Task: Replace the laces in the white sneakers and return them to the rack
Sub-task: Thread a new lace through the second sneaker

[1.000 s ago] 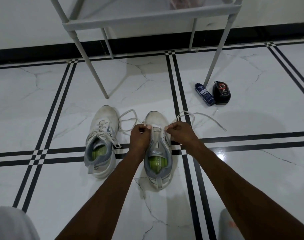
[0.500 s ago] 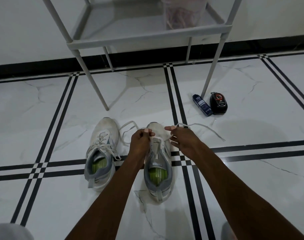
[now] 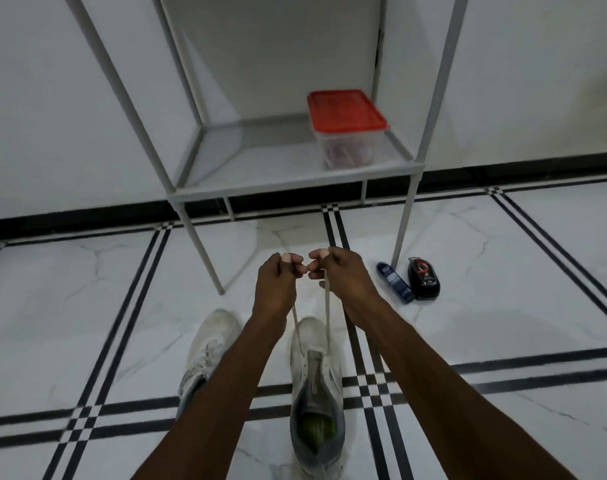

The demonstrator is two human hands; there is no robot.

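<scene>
White sneakers sit side by side on the marble floor (image 3: pixel 87 306), the right sneaker (image 3: pixel 317 393) nearly unlaced, its lace (image 3: pixel 327 317) pulled up taut in two strands. Left hand (image 3: pixel 278 282) pinches one strand, right hand (image 3: pixel 343 275) pinches the other, fists almost touching. Left sneaker (image 3: pixel 208 344) lies partly behind the forearm. On the rack (image 3: pixel 260 174) stands a clear tub (image 3: pixel 347 150) with a red lid, its blurred contents pinkish

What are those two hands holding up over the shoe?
The shoelace of the right-hand sneaker. The left hand and right hand each pinch one strand near its free end, pulled up from the front eyelets.
</scene>
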